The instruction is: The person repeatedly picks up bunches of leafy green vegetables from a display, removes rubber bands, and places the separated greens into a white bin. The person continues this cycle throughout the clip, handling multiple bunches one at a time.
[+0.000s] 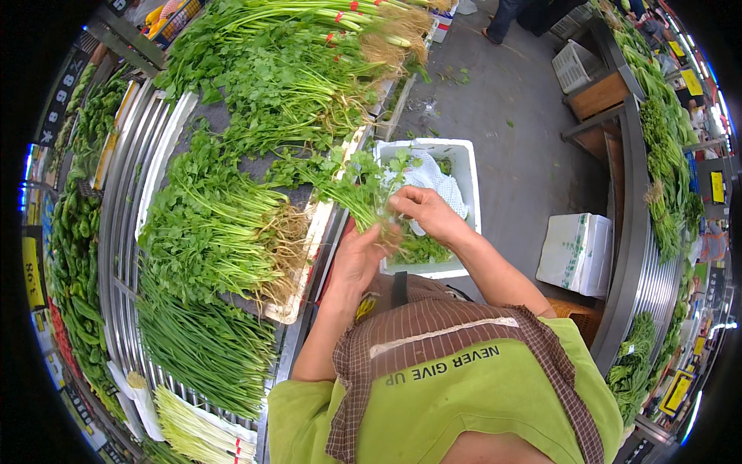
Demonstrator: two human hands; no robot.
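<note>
My left hand (358,255) is closed around the root end of a small bunch of cilantro (360,203), whose leaves point away from me over the edge of the display. Beside it, to the right, my right hand (426,211) has thumb and forefinger pinched near the stems; whether a sprig is between them I cannot tell. Below both hands stands a white foam box (472,191) with loose green leaves and a white mesh net (437,180) inside. Left of my hands, a pile of cilantro (214,220) lies with its roots towards me on the display.
Celery bunches with red bands (348,20) lie at the top of the display, and garlic chives (203,342) nearer me. Across the grey floor aisle are a closed foam box (574,252), a white crate (574,66) and another vegetable stand (635,191). A person's legs (503,20) are at the top.
</note>
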